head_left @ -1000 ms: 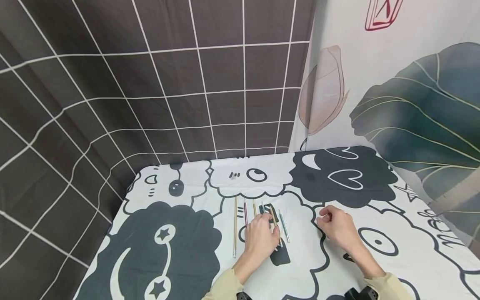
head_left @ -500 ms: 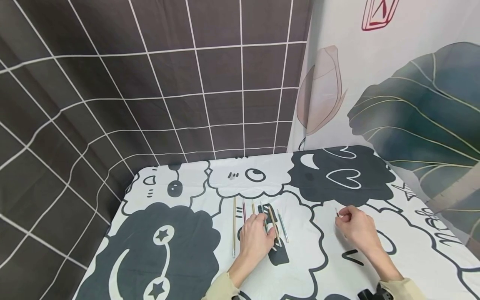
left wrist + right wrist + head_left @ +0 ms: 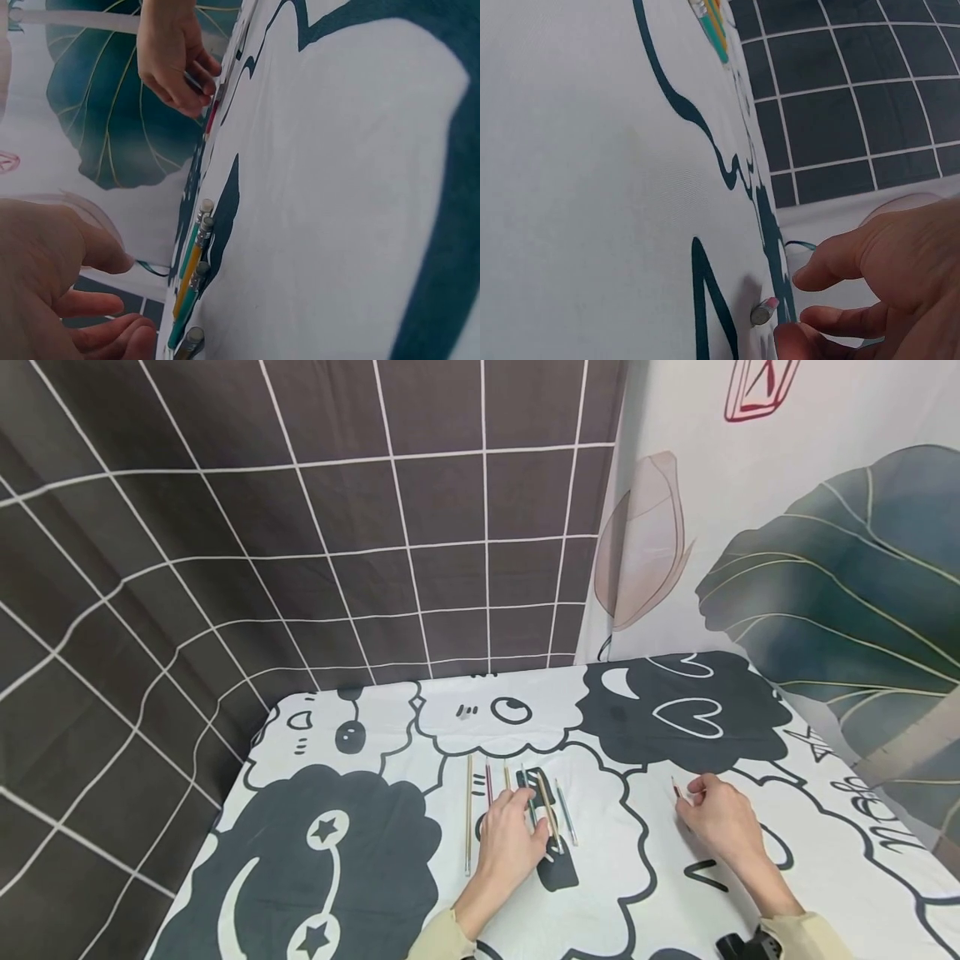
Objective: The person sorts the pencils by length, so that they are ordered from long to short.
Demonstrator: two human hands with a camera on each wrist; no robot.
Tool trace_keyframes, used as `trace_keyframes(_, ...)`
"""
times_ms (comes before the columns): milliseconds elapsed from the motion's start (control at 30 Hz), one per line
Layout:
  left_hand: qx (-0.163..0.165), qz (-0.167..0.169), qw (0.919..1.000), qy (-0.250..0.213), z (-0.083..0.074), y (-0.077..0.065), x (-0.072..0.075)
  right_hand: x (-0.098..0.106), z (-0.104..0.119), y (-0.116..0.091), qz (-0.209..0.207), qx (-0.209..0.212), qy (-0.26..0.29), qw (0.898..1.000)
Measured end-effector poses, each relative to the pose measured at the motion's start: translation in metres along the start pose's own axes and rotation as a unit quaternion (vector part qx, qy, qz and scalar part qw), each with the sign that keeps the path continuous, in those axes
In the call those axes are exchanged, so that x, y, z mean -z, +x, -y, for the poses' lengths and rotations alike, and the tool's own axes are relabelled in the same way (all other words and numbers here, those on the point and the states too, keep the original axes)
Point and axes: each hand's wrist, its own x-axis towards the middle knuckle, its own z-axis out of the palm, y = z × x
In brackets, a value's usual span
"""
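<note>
In the head view my left hand rests loosely over a row of pencils, fingers relaxed. Beneath and beside it lie a gold pencil, a red pencil and a green pencil. Right of these are a yellow pencil and a blue-green pencil. Eraser ends show beside my left fingers in the left wrist view. Farther right, my right hand is just beside a dark red pencil. The right wrist view has that pencil's end on the cloth, with thumb and fingers spread apart next to it.
A white cloth with black cartoon cloud faces covers the table. Behind it hangs a dark curtain with a white grid. A pale curtain with leaf prints hangs at the right.
My right hand has moved right, away from the row, and its fingers now sit slightly off the dark red pencil, which shows more. The left hand has shifted slightly left, its fingers still over the row.
</note>
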Motion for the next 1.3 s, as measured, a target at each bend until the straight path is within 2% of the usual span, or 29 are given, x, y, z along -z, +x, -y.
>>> trace_keyframes(200,0.005,0.001,1.0000,-0.005,0.0004,-0.0003,0.0007,-0.0041,-0.0033,0.0015,0.002,-0.003,-0.008,1.000)
trace_keyframes(633,0.013,0.005,0.9998,-0.018,-0.0013,-0.0007,0.0030,-0.0062,-0.0027,0.0080,0.040,-0.029,-0.011,0.999)
trace_keyframes(967,0.009,0.004,0.9997,-0.022,-0.0020,-0.0012,0.0029,-0.0092,-0.0006,0.0080,0.043,-0.009,-0.003,0.999)
trace_keyframes(1300,0.009,0.005,0.9999,-0.013,-0.0018,-0.0007,0.0024,-0.0103,0.0053,0.0076,0.052,-0.012,0.023,0.998)
